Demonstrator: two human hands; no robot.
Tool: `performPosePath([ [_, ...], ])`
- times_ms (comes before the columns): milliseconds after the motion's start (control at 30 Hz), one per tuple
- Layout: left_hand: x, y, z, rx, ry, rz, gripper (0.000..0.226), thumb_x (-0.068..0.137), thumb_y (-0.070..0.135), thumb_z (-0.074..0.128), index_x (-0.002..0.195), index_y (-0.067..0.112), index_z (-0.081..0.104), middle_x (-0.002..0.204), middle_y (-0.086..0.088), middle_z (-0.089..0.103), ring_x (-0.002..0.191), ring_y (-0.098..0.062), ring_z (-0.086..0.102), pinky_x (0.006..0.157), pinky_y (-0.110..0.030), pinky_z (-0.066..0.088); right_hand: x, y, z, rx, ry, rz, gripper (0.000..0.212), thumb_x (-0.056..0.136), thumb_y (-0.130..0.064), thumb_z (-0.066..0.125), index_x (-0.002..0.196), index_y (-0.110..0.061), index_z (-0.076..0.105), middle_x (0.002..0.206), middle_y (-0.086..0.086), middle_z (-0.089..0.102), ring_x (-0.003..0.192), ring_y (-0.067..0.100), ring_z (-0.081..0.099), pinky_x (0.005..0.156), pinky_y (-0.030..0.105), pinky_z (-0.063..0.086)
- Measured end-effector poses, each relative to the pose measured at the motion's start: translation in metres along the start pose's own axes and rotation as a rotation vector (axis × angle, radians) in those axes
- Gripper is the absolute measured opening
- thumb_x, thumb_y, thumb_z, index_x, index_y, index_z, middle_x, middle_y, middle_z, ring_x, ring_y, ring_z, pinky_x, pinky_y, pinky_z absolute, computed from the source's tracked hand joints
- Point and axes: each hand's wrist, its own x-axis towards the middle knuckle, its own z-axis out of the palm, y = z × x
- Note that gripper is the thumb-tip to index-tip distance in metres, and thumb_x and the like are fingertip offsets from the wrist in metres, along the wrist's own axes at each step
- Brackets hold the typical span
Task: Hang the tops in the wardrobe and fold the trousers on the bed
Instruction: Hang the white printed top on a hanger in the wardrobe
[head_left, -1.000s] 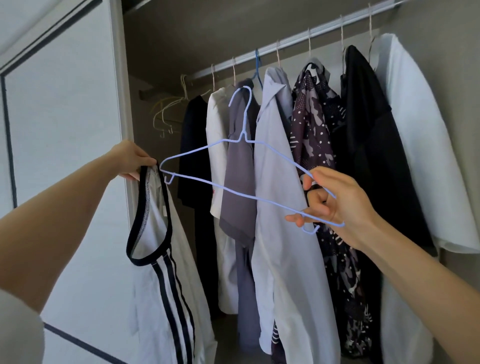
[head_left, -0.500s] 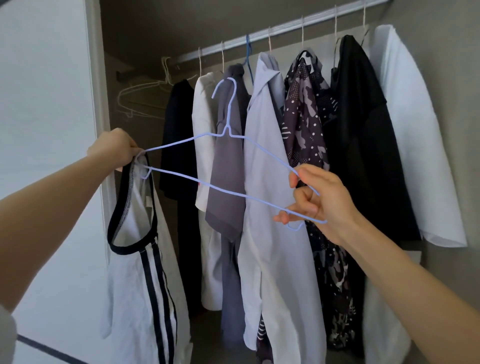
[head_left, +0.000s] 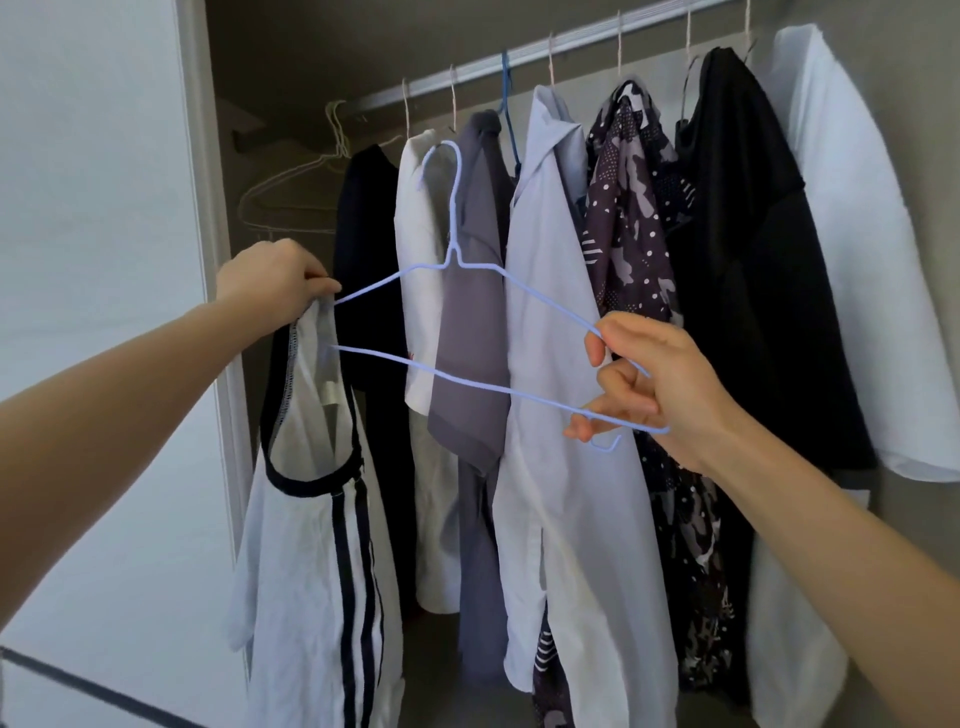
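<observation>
- Change from a second ago: the left tip of the pale blue wire hanger was then clear of the collar. It now sits inside the neck opening of the white striped top.
- Left hand: the fingers are pinched on the collar edge, right where the wire enters. The top hangs straight down below this hand.
- Right hand: the fingers are curled round the hanger's right tip, with the forefinger and thumb on the upper arm and the lower fingers on the bottom bar. It holds no cloth.
- Hanger: the long axis runs from the left hand to the right hand, sloping down toward the right. The hook points up between the hands and is not on the rail.
- Governing relation: the top lies wholly at the left-hand end, and the rest of the wire toward the right hand is bare. The left hand is the nearer one. In my judgement the collar must travel along the wire toward the right hand, or the hanger must be pushed further left.
- Surroundings: the rail lies above and beyond both hands and carries a row of hung tops. Empty wire hangers hang beyond the left hand.
- Status: the top is not yet hung.
</observation>
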Motion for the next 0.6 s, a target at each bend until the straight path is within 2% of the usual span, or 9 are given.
performPosePath([
  [133, 0.000, -0.004, 0.003, -0.016, 0.136, 0.048, 0.025, 0.094, 0.044, 0.060, 0.096, 0.026, 0.077, 0.074, 0.005, 0.063, 0.072, -0.021, 0.056, 0.053, -0.029, 0.038, 0.000, -0.004, 0.004, -0.157, -0.099, 0.023, 0.034, 0.103, -0.021, 0.038, 0.076, -0.009, 0.053, 0.038, 0.000, 0.021, 0.044, 0.037, 0.059, 0.066, 0.055, 0.054],
  [233, 0.001, 0.002, 0.005, -0.152, 0.152, 0.068, 0.026, 0.093, 0.042, 0.062, 0.099, 0.022, 0.077, 0.078, 0.002, 0.067, 0.074, -0.020, 0.058, 0.059, -0.032, 0.042, 0.000, -0.001, 0.018, -0.224, -0.118, 0.014, 0.033, 0.103, -0.019, 0.037, 0.076, -0.007, 0.052, 0.040, 0.002, 0.022, 0.045, 0.037, 0.060, 0.067, 0.058, 0.053],
  [333, 0.000, 0.022, 0.006, -0.337, 0.116, 0.118, 0.022, 0.092, 0.035, 0.066, 0.099, 0.018, 0.078, 0.089, -0.002, 0.073, 0.083, -0.019, 0.064, 0.075, -0.034, 0.048, 0.001, 0.005, 0.031, -0.200, -0.055, -0.010, 0.032, 0.103, -0.017, 0.036, 0.075, -0.007, 0.050, 0.042, 0.004, 0.022, 0.042, 0.033, 0.057, 0.061, 0.049, 0.054],
  [400, -0.004, 0.038, 0.006, -0.464, 0.091, 0.135, 0.016, 0.090, 0.031, 0.069, 0.095, 0.019, 0.079, 0.090, 0.001, 0.074, 0.083, -0.008, 0.065, 0.081, -0.030, 0.048, 0.002, 0.009, 0.037, -0.170, 0.001, -0.021, 0.032, 0.102, -0.015, 0.036, 0.074, -0.005, 0.047, 0.043, 0.005, 0.021, 0.041, 0.032, 0.054, 0.055, 0.039, 0.055],
  [467, -0.009, 0.051, 0.005, -0.628, 0.046, 0.112, 0.008, 0.087, 0.030, 0.073, 0.084, 0.028, 0.079, 0.083, 0.007, 0.076, 0.076, 0.001, 0.065, 0.080, -0.027, 0.051, 0.003, 0.013, 0.039, -0.154, 0.041, -0.030, 0.030, 0.101, -0.012, 0.037, 0.074, -0.002, 0.044, 0.044, 0.006, 0.019, 0.044, 0.036, 0.051, 0.052, 0.033, 0.053],
  [533, -0.013, 0.061, 0.004, -0.760, 0.011, 0.099, 0.009, 0.086, 0.030, 0.075, 0.078, 0.029, 0.079, 0.080, 0.002, 0.076, 0.076, -0.005, 0.066, 0.081, -0.028, 0.054, 0.002, 0.015, 0.042, -0.123, 0.055, -0.020, 0.029, 0.100, -0.010, 0.037, 0.073, -0.002, 0.041, 0.044, 0.005, 0.019, 0.047, 0.040, 0.049, 0.052, 0.032, 0.052],
  [600, -0.015, 0.069, 0.001, -0.828, 0.003, 0.095, 0.008, 0.086, 0.029, 0.074, 0.082, 0.024, 0.080, 0.079, -0.002, 0.076, 0.071, -0.008, 0.064, 0.074, -0.026, 0.055, 0.001, 0.018, 0.043, -0.086, 0.061, -0.020, 0.030, 0.100, -0.009, 0.036, 0.071, -0.004, 0.040, 0.044, 0.004, 0.018, 0.047, 0.046, 0.045, 0.051, 0.031, 0.052],
])
